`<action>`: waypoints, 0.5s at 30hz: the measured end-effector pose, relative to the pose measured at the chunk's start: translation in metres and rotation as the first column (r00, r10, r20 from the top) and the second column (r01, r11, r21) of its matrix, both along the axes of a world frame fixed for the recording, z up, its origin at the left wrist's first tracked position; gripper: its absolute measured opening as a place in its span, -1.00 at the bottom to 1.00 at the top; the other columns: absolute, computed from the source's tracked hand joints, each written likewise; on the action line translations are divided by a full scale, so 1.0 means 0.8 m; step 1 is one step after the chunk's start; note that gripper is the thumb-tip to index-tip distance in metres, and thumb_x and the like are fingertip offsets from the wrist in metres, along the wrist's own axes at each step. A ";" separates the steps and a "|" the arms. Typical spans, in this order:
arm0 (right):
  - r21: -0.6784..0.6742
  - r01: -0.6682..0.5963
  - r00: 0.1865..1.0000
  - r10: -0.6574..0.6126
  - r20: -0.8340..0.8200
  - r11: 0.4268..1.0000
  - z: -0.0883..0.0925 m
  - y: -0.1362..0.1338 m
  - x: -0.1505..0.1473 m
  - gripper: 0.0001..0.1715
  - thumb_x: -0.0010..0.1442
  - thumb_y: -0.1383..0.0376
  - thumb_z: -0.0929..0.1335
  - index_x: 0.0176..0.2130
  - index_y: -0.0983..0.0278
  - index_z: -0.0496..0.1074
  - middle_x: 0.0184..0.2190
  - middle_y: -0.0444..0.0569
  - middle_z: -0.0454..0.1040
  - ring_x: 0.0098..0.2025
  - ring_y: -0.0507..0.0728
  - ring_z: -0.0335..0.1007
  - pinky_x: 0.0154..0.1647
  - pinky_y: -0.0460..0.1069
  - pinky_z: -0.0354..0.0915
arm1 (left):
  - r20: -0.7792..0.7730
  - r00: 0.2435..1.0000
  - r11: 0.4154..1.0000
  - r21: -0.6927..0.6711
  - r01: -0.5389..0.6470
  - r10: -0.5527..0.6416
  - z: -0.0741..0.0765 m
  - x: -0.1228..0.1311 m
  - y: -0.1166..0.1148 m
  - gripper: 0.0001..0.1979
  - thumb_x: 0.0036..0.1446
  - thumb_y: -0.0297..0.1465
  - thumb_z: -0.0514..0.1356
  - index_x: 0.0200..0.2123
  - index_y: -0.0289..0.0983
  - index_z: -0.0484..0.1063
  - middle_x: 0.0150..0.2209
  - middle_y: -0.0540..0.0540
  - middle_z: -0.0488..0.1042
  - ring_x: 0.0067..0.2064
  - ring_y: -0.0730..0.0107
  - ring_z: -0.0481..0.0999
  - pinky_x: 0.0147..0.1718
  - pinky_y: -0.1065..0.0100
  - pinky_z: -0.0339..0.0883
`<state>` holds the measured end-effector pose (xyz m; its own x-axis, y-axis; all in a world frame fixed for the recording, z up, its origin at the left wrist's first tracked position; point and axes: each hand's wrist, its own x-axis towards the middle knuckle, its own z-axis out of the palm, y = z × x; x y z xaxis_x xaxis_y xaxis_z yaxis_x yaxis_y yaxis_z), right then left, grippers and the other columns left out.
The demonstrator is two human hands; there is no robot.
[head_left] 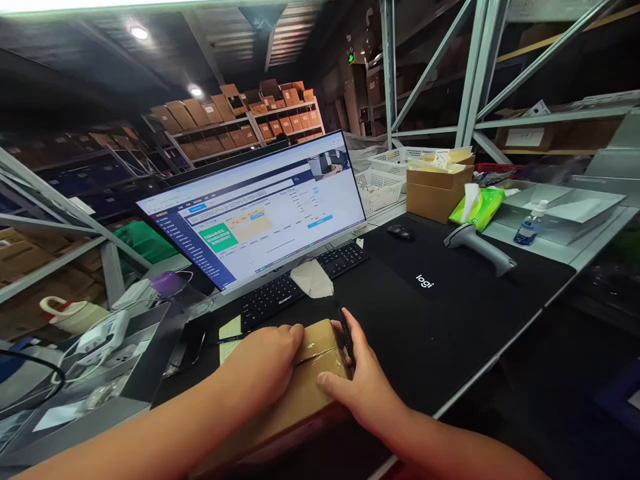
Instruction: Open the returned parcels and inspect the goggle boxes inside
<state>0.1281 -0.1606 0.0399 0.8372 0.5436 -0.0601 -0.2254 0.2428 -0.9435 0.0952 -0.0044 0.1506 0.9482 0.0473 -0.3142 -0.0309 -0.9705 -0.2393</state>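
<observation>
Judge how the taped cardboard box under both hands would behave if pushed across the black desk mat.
The cardboard box looks stiff and flat-bottomed, so it would likely slide, not roll or tip. Its glossy tape may feel slick under the left hand. The right hand grips its edge; weight is unclear.

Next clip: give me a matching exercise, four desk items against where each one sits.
Items:
1. taped cardboard box
2. barcode scanner
3. computer mouse
4. green wipes pack

Places:
A. far edge of the black mat, right of the keyboard
B. beside the brown carton, beyond the scanner
C. under both hands
D. lying on the mat's right part

Pairs: 1-C, 2-D, 3-A, 4-B
</observation>
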 end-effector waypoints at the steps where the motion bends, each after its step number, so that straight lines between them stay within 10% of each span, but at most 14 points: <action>1: 0.015 -0.013 1.000 0.013 -0.017 1.000 -0.001 0.000 0.000 0.27 -0.15 0.27 0.49 0.43 0.10 -0.06 0.34 0.09 0.20 0.19 0.31 0.33 0.25 0.23 0.24 | 0.005 1.000 1.000 -0.004 -0.001 0.001 -0.001 0.000 0.002 -0.54 0.07 -0.62 0.01 0.02 -0.40 0.49 -0.07 -0.33 0.60 -0.05 -0.08 0.61 -0.05 0.01 0.49; 6: 0.040 -0.056 0.996 0.058 -0.067 0.998 0.003 0.001 0.005 0.28 -0.18 0.25 0.49 0.42 0.13 -0.05 0.36 0.10 0.15 0.13 0.30 0.36 0.23 0.23 0.25 | 0.062 0.998 0.966 -0.259 0.003 0.014 0.002 0.005 0.029 -0.55 -0.05 -0.55 0.05 -0.11 -0.31 0.58 -0.18 -0.21 0.63 -0.13 0.07 0.61 -0.10 0.20 0.44; 10: 0.072 -0.082 0.993 0.087 -0.081 0.994 0.006 -0.002 0.004 0.26 -0.16 0.27 0.48 0.41 0.13 -0.06 0.36 0.10 0.15 0.13 0.29 0.36 0.20 0.22 0.27 | -0.128 0.988 0.759 -0.633 -0.150 0.088 0.010 0.020 0.059 -0.55 -0.19 -0.49 0.03 -0.26 -0.26 0.63 -0.37 0.00 0.60 -0.33 0.28 0.54 -0.38 0.41 0.31; 15: 0.099 -0.080 0.994 0.087 -0.068 0.992 0.003 0.000 0.005 0.25 -0.15 0.23 0.49 0.40 0.13 -0.08 0.38 0.12 0.11 0.14 0.30 0.36 0.20 0.21 0.27 | -0.328 0.938 0.566 -0.755 -0.330 0.110 0.014 0.043 0.083 -0.77 -0.28 -0.44 0.06 -0.51 -0.32 0.49 -0.59 0.05 0.34 -0.54 0.46 0.26 -0.60 0.45 0.03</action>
<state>0.1320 -0.1604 0.0424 0.7837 0.6180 -0.0631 -0.3154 0.3084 -0.8974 0.1299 0.0623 0.1616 0.8419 -0.1255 -0.5248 0.2668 -0.7485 0.6071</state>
